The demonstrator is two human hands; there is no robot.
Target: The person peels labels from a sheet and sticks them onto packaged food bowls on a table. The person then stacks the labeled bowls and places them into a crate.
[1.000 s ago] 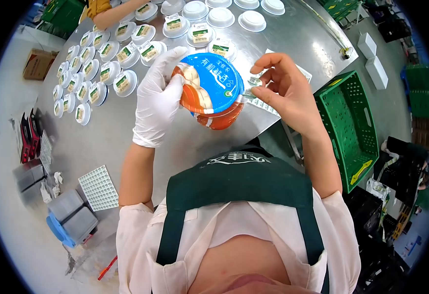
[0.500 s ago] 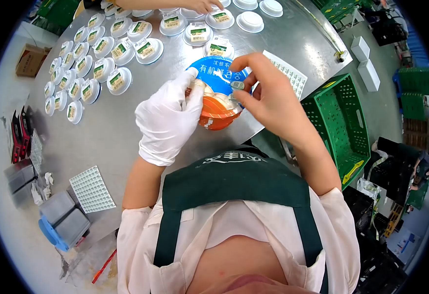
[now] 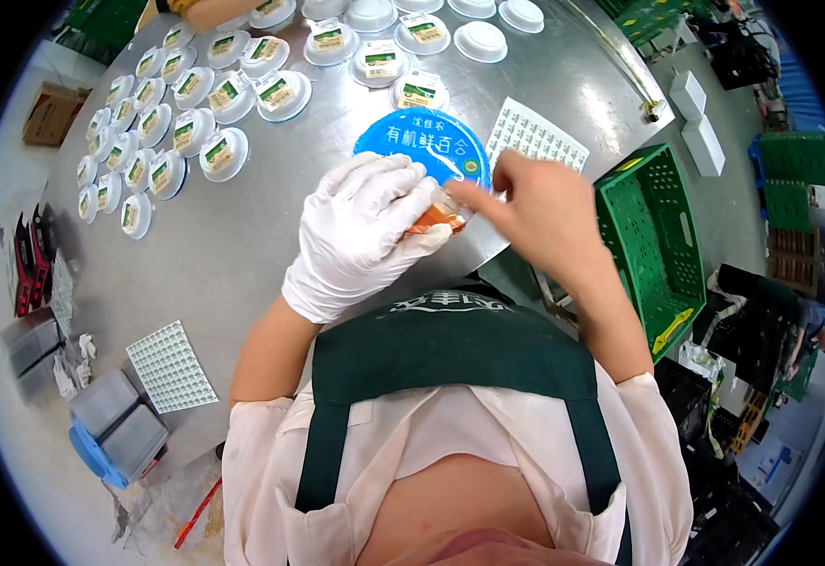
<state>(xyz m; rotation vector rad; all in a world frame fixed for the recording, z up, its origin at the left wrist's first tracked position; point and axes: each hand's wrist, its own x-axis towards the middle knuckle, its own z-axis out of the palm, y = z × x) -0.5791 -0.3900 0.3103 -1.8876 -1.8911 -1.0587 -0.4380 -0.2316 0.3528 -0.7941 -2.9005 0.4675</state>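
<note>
A round pack with a blue lid film point(image 3: 422, 132) and white Chinese lettering tilts toward me above the metal table. My left hand point(image 3: 365, 226), in a white glove, wraps over its near side and covers much of the orange part point(image 3: 436, 222). On the lid's right side sits a small green-and-white label point(image 3: 471, 167). My bare right hand point(image 3: 549, 212) is at the pack's right edge. Its thumb reaches the pack just below the label, while its fingers curl apart from the thumb. Nothing shows between them.
Several white lidded tubs point(image 3: 276, 92) with green labels cover the table's far left side. Sticker sheets lie right of the pack point(image 3: 535, 132) and at lower left point(image 3: 172, 366). A green crate point(image 3: 653, 250) stands at right. Another person's arm point(image 3: 219, 11) reaches in at the top.
My left hand has shifted right and down over the pack's near side. My right hand has drawn back right from the lid, leaving the label uncovered. The other person's arm has moved left.
</note>
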